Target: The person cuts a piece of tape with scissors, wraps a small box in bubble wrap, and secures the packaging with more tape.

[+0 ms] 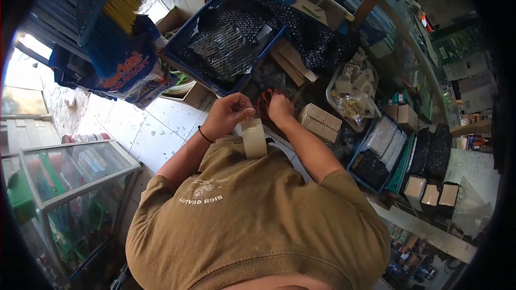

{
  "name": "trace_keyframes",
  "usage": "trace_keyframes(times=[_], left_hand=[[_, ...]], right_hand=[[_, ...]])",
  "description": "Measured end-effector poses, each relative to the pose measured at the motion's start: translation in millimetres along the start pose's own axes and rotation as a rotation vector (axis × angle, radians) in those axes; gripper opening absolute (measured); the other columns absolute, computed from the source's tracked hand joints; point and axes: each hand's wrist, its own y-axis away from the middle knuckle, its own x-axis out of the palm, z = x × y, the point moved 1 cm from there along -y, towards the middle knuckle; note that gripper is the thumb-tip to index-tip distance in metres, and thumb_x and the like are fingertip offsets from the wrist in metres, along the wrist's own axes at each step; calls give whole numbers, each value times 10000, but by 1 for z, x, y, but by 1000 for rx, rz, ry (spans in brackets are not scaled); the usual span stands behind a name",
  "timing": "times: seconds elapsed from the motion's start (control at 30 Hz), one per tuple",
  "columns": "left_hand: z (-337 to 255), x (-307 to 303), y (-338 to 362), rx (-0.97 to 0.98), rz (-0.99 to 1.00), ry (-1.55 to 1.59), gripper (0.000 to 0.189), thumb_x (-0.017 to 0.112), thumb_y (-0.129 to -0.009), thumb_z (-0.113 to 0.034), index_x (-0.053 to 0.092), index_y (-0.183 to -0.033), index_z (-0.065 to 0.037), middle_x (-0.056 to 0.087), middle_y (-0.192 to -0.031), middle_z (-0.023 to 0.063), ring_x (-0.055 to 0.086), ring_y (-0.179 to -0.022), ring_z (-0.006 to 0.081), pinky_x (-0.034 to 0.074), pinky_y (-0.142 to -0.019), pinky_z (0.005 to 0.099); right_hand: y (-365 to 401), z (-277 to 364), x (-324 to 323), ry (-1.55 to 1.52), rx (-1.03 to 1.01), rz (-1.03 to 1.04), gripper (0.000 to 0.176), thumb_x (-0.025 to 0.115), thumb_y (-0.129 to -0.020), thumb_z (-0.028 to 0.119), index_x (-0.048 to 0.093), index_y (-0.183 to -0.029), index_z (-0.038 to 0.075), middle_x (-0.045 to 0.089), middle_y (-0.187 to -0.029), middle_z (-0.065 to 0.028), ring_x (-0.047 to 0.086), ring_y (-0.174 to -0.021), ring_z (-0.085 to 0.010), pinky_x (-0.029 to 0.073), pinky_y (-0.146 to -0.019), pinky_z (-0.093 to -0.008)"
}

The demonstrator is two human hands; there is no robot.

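Observation:
A wide roll of clear packing tape [254, 139] stands against my shirt, at my lap. My left hand [230, 113] is just above and left of the roll, its thumb and fingers curled together in a pinch. What they pinch is too small to make out. On the other side, my right hand [280, 110] is closed beside a thin red-handled tool [264, 98], which it seems to grip; its working end is hidden against the dark background. A blue tray [173, 48] with black bubble wrap [223, 45] lies just beyond both hands.
To the right are a stack of small cardboard pieces [321, 122], a white bin [330, 94] of small parts and a blue crate [371, 185] of wrapped packages. A glass case [80, 166] stands left, with packaged brooms [126, 70] behind. Tiled floor [161, 129] shows between.

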Motion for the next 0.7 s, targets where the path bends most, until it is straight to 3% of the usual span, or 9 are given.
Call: trace_keyframes(times=[0.13,0.2,0.33,0.4,0.43,0.47,0.53,0.67,0.7], left_hand=[[0,-4,-1,-16,42,-21,123,628,-815,-92,562,-863,0,607,-736,21,575,-665,67,459,-606,208],[-2,-3,-2,-35,47,-17,132,627,-816,-93,565,-882,3,609,-733,19,575,-665,67,460,-608,210],[-4,3,-7,-39,51,-51,186,622,-820,-95,566,-960,14,614,-726,18,575,-666,67,460,-612,212],[-14,9,-10,-87,104,-44,179,609,-828,-83,570,-972,16,607,-755,22,570,-697,69,456,-632,212],[-18,12,-11,-127,148,-35,174,596,-836,-71,575,-985,17,600,-785,25,564,-729,71,453,-652,213],[-19,14,-13,-140,160,-39,174,596,-836,-71,575,-985,17,600,-785,25,564,-729,71,453,-652,213],[-19,19,-18,-122,245,-100,124,591,-840,-72,592,-924,20,607,-777,30,567,-722,77,458,-655,217],[-21,34,-22,-45,240,-49,68,614,-802,-52,609,-820,14,593,-776,36,601,-688,87,472,-618,218],[-21,37,-23,-50,245,-47,68,614,-802,-52,609,-820,14,593,-776,36,601,-688,87,472,-618,218]], right_hand=[[3,2,-3,-21,35,59,413,675,-701,218,513,-1032,32,587,-1012,-168,572,-949,-340,485,-785,-420],[15,-2,-7,-177,52,-130,387,654,-687,195,522,-1009,27,601,-962,-166,586,-908,-334,486,-760,-412],[43,-20,-23,-324,156,-102,350,636,-676,192,529,-969,33,604,-916,-162,593,-864,-332,475,-736,-396],[67,-30,-46,-618,92,-41,336,639,-668,216,528,-933,41,596,-893,-167,592,-835,-327,465,-717,-378],[79,-38,-54,-656,71,-48,294,651,-670,190,525,-897,52,590,-845,-122,600,-798,-256,461,-696,-341],[86,-51,-58,-665,86,-45,294,651,-670,190,525,-897,52,590,-845,-122,600,-798,-256,461,-696,-341],[100,-78,-64,-934,-114,-19,253,624,-701,90,511,-921,37,575,-823,-73,579,-776,-165,458,-705,-298],[129,-100,-108,-999,-141,92,247,608,-731,10,495,-951,23,551,-811,-40,539,-767,-109,449,-716,-267],[133,-103,-120,-885,-190,130,261,619,-741,14,490,-969,19,551,-819,-44,544,-769,-110,449,-722,-261]])
